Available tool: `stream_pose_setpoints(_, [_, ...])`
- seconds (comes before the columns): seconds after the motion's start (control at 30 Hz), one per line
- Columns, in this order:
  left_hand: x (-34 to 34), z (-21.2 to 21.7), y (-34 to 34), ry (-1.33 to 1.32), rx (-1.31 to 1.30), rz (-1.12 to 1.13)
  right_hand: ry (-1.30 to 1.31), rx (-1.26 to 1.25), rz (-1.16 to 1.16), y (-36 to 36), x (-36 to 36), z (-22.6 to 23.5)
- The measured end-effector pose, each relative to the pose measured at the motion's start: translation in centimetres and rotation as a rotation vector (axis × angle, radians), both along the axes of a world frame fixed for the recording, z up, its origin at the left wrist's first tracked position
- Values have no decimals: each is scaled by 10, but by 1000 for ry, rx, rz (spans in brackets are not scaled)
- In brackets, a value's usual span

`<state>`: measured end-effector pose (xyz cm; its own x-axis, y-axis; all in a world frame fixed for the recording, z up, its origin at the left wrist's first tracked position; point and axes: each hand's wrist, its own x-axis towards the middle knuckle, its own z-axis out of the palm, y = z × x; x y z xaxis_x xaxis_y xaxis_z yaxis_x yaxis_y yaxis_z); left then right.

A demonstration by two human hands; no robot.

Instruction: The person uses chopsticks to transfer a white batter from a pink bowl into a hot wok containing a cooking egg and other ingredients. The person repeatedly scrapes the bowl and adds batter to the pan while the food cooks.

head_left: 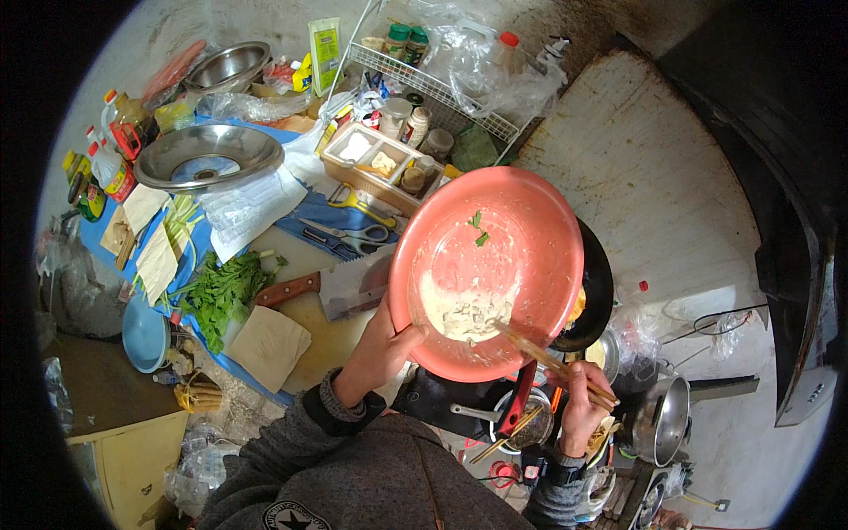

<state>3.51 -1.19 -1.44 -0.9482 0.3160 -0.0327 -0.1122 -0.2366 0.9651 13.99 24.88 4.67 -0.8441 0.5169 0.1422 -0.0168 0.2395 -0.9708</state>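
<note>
My left hand grips the rim of a pink plastic basin, thumb on the near-left edge. The basin is tilted toward me. Pale, wet batter pools at its lower side, and a few green leaf bits stick to its wall. In my right hand is a pair of wooden chopsticks, their tips in the batter. Behind the basin's right side a black frying pan partly shows, with yellowish food in it. Its red handle points toward me.
Left of the basin, a wood-handled cleaver, leafy greens and a beige sheet lie on the worktop. Beyond are scissors, a seasoning box and a steel bowl. A steel pot stands at right.
</note>
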Motion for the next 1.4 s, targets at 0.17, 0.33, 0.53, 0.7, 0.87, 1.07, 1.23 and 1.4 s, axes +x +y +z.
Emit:
stream_pose_setpoints(0.17, [-2, -3, 1, 0, 6, -10, 26, 51, -78, 2, -2, -3])
stream_pose_setpoints(0.33, [-2, -4, -1, 39, -46, 14, 73, 178, 12, 2, -2, 0])
stream_pose_setpoints(0.53, [-2, -5, 0, 33, -2, 8, 133, -91, -115, 3, 1, 10])
stream_pose_setpoints(0.7, [-3, -8, -1, 26, -6, 0, 171, -120, -121, 8, 5, 10])
stream_pose_setpoints(0.87, [-3, -10, -1, 21, -22, 6, 199, -27, -59, 13, 13, 6])
stream_pose_setpoints(1.07, [-1, -7, -2, -12, -18, 13, 177, 278, -61, 12, 13, 8])
stream_pose_setpoints(1.23, [1, -1, 0, 58, -32, 64, 77, 463, -37, 5, 10, 14])
stream_pose_setpoints(1.4, [4, 4, 1, 121, -102, 113, 70, 555, -22, 0, 6, 16])
